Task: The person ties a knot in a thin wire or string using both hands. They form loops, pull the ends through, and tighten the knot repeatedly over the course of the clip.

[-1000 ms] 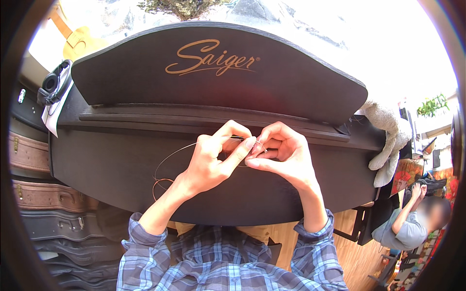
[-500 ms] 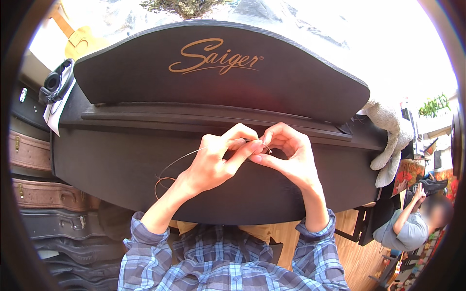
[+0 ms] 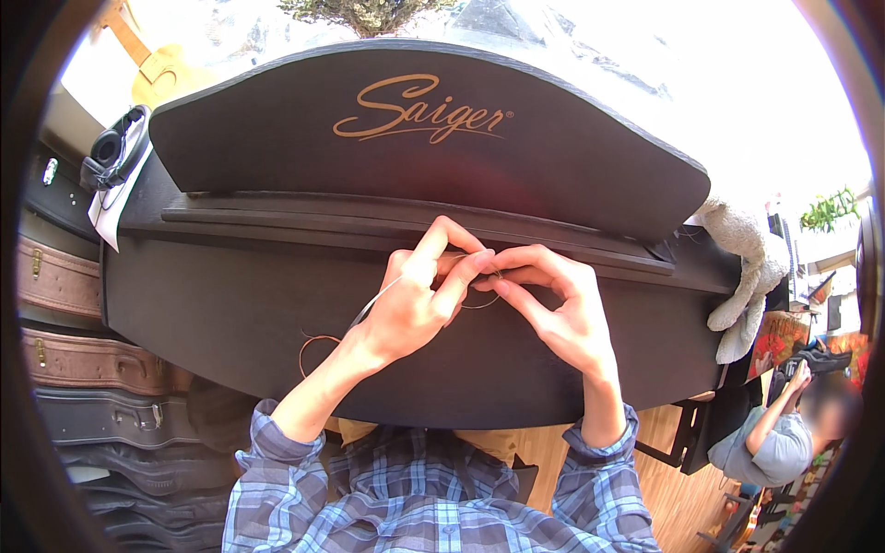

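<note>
Frame centre, over the dark piano lid point(image 3: 277, 304): left hand point(image 3: 415, 304) pinches a thin wire string point(image 3: 369, 309), its loose end curling lower left. Right hand point(image 3: 562, 313) pinches the small loop point(image 3: 481, 300). Coil looks barely started; most wire unwound.

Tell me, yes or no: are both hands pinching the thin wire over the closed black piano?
Yes: the left hand and the right hand meet fingertip to fingertip on the thin wire above the black piano.
</note>
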